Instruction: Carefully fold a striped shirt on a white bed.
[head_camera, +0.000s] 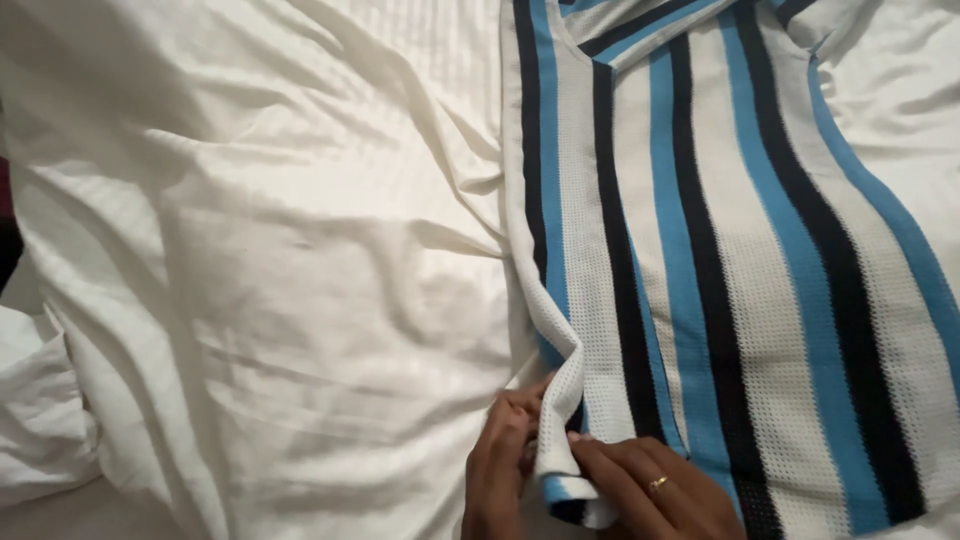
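There is one striped shirt (720, 260) on the right side of the frame. There is one white sheet (260, 250) on the left. Two hands show at the bottom: one left hand (500, 470) and one right hand (655, 492). One ring (657, 484) sits on a finger.

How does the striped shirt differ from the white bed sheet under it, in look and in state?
The striped shirt has blue, black and white vertical stripes with a mesh-like weave; the bed sheet is plain white with faint woven lines. The shirt lies mostly flat; the sheet is full of creases. Both hands, left hand and right hand, pinch the shirt's edge, not the sheet. Both are fabric.
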